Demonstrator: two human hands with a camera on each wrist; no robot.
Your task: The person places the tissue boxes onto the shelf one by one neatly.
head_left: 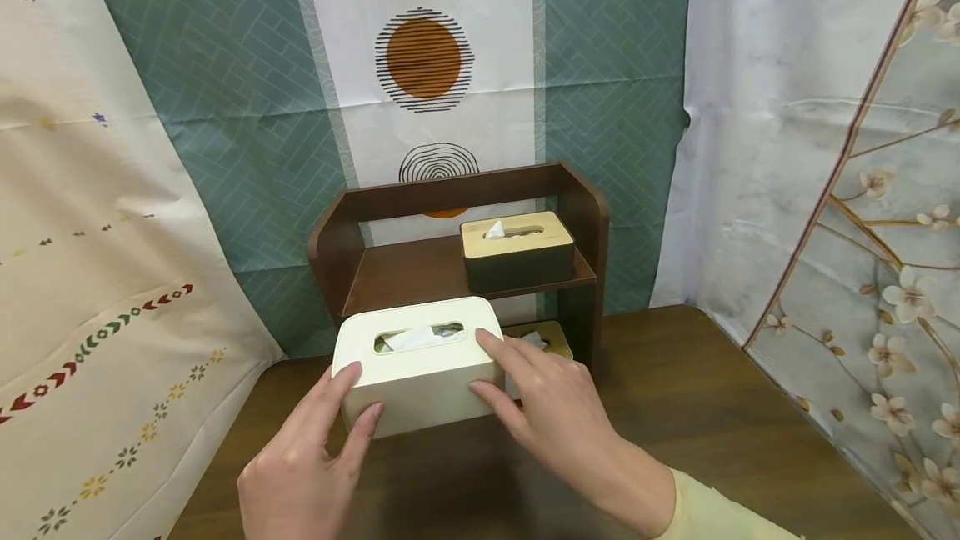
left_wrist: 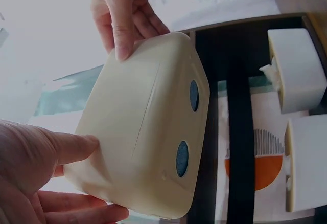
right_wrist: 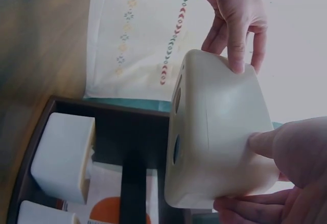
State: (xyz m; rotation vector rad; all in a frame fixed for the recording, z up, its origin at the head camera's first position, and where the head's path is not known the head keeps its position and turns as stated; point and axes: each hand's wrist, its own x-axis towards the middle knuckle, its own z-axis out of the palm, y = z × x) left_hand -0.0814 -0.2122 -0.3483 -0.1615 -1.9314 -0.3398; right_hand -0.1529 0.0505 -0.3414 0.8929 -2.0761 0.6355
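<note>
Both hands hold a cream tissue box up in front of a dark brown two-tier shelf. White tissue shows in the oval slot on its top. My left hand grips the left end, thumb on the near side. At the right end, my right hand holds it with the thumb on the near side and fingers by the top edge. Seen from the left wrist, the box has two dark round spots on its underside. In the right wrist view, the box is again between both hands.
A black tissue box with a wooden lid stands on the upper tier, right side. White tissue boxes with tissue sticking out sit in the lower tier, partly hidden in the head view. Below is a brown wooden table; patterned curtains hang around.
</note>
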